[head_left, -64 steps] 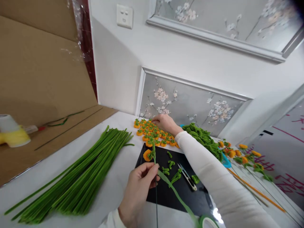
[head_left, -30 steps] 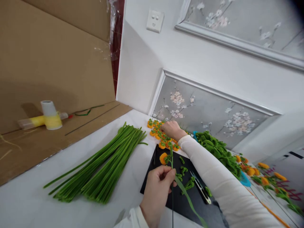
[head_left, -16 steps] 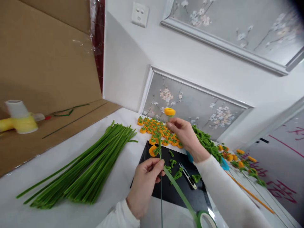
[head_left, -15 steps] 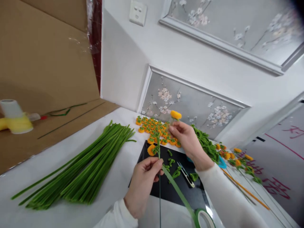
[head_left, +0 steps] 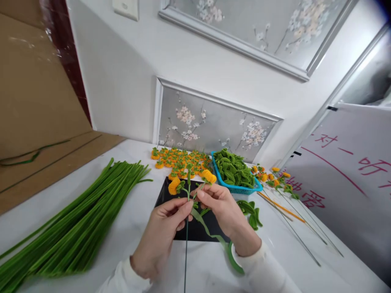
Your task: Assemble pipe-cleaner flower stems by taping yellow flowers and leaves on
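Note:
My left hand (head_left: 166,228) pinches a thin green wire stem (head_left: 186,256) whose lower end runs down out of the view. An orange pipe-cleaner flower (head_left: 174,185) and a green bud sit at the top of that stem. Between the fingers of my right hand (head_left: 224,209) is the short stalk of a second orange flower (head_left: 209,176), brought against the stem. Green floral tape (head_left: 210,232) trails from the joint to its roll (head_left: 234,260), partly hidden by my right wrist. A black board (head_left: 195,232) lies beneath both hands.
A bundle of green pipe cleaners (head_left: 82,219) lies at the left. Many orange flower heads (head_left: 171,158) stand behind the board. A blue basket (head_left: 241,189) holds green leaves, with loose leaves (head_left: 253,213) before it. Finished flower stems (head_left: 293,228) lie at the right.
My right hand has come down with the orange flower from above the flower heads to the stem in my left hand. The view has swung right, showing the blue basket.

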